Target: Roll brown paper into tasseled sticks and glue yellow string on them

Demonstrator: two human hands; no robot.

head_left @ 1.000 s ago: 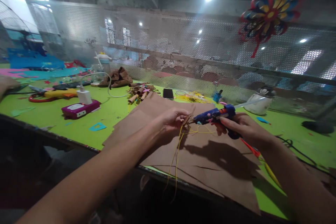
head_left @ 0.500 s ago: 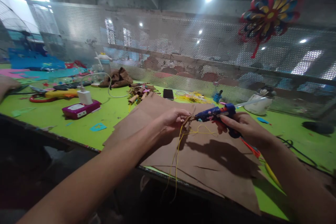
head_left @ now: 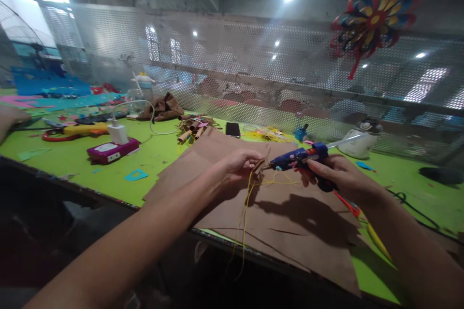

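My left hand (head_left: pixel 242 164) is closed, its fingers pinching a small brown paper piece (head_left: pixel 260 168). Yellow string (head_left: pixel 246 207) hangs from that piece over the table's front edge, and a loop of it trails to the right. In my right hand (head_left: pixel 335 174) is a dark blue glue gun (head_left: pixel 299 157), with a clear glue stick (head_left: pixel 346 140) sticking out of its back. The gun's nozzle is at the paper piece, touching or very close to it. Under both hands lies a large sheet of brown paper (head_left: pixel 304 251).
On the green table (head_left: pixel 145 152) stand a purple power strip (head_left: pixel 112 150) with a white charger, a bundle of brown paper rolls (head_left: pixel 195 129) and a phone (head_left: pixel 232 130). A penguin-shaped container (head_left: pixel 358 140) is at right. Another person's hand (head_left: pixel 14 117) shows at far left.
The glue gun and my right hand have shifted very slightly right and down. My left hand keeps its pinch on the paper piece in nearly the same spot.
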